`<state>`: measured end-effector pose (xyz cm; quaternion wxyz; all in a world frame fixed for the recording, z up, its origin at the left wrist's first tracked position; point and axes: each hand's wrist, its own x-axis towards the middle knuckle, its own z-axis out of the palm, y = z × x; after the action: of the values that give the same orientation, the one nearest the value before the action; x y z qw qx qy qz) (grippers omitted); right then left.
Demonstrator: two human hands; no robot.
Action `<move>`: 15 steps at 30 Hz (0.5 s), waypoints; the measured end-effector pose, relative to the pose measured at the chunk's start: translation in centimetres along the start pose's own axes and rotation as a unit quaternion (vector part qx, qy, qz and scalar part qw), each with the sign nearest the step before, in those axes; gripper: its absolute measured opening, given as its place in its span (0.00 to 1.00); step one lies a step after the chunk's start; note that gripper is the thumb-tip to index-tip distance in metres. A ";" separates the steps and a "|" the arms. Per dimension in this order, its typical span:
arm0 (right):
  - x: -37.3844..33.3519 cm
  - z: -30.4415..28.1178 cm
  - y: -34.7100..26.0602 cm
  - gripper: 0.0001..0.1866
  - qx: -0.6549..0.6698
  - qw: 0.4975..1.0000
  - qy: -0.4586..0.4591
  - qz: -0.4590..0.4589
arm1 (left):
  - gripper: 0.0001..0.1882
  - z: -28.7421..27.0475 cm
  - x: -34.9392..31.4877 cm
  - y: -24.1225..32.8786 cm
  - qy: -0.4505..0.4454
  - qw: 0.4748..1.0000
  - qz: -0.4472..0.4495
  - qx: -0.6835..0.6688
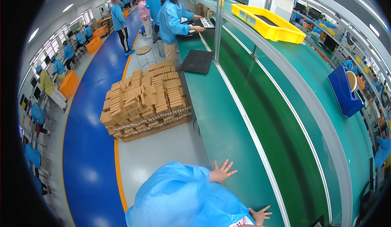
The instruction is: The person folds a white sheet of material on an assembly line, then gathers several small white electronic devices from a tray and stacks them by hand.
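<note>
the left hand [222,172] and right hand [260,216] lie splayed on the green counter [224,125]; each grip is released. brown cartons [146,99] stand stacked beside the counter.

We count one left hand [222,171], one right hand [260,214], one green belt [271,117], one large yellow tray [264,29], one blue bin [341,94], one bare black mat [196,61], one stack of cartons [142,101] too crowded to number, two stools [143,50], four people [171,19] standing beyond it.
</note>
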<state>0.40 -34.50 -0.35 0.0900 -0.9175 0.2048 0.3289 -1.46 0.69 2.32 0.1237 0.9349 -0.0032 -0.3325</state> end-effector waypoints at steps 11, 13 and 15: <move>-0.4 0.0 0.1 0.78 0.021 1.000 0.004 -0.005 | 0.65 0.0 -0.1 0.0 -0.002 1.000 0.005 0.007; -0.4 0.0 0.2 0.77 0.011 1.000 0.006 -0.010 | 0.65 0.2 0.0 -0.1 0.004 1.000 0.005 0.019; -0.6 -0.2 0.0 0.78 0.010 1.000 0.003 -0.009 | 0.65 -0.1 -0.2 0.0 -0.001 1.000 0.006 0.015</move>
<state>0.08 -34.42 0.19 0.1021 -0.9192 0.2000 0.3235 -1.50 0.72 2.53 0.1115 0.9364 -0.0135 -0.3326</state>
